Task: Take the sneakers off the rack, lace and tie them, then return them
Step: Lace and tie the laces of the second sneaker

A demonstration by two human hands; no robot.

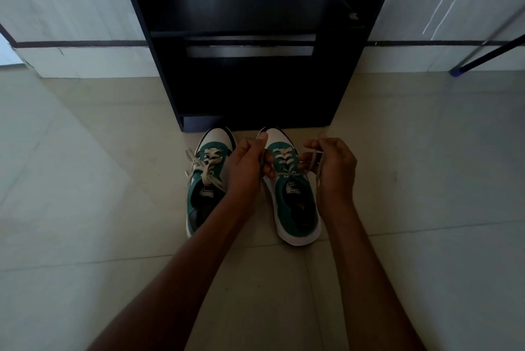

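Observation:
Two green-and-white sneakers stand side by side on the floor, toes toward a black rack (255, 89). The left sneaker (203, 180) has a tied bow of pale lace on top. The right sneaker (292, 203) is laced through its eyelets. My left hand (248, 163) is closed on one end of the right sneaker's lace (287, 173), just left of the shoe's tongue. On the other side my right hand (335, 166) pinches the other lace end, which hangs down between its fingers. Both lace ends are pulled outward from a crossing at the shoe's throat.
The black rack stands against a pale wall, its shelves (244, 9) holding nothing that I can see. A dark thin pole with a blue tip (457, 70) leans at the right. Pale floor tiles (85, 208) spread on both sides of the shoes.

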